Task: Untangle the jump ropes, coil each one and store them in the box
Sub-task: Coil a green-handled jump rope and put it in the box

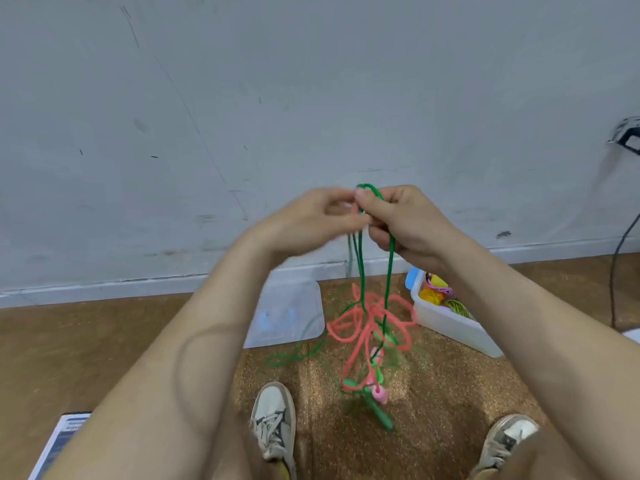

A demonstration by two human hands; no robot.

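- Right hand (407, 220): thumb and fingers pinch the top loop of the green rope (390, 265), held up in front of the wall.
- Left hand (311, 220): fingers curled in, tips at the pink rope (349, 329) just beside the right thumb. Blur hides the exact grip.
- Tangle: both ropes hang from the hands and are knotted together lower down, above the floor. The pink handle (380, 394) and green handle (382, 417) dangle at the bottom.
- Box (450, 325): open on the floor to the right, with coiled ropes (433, 295) already inside. The lid (287, 313) lies flat to the left of the tangle.
- Done, as judged: several ropes are stored.
- Left to do: separate this pair — still fully entangled — then coil each rope and place both in the box.
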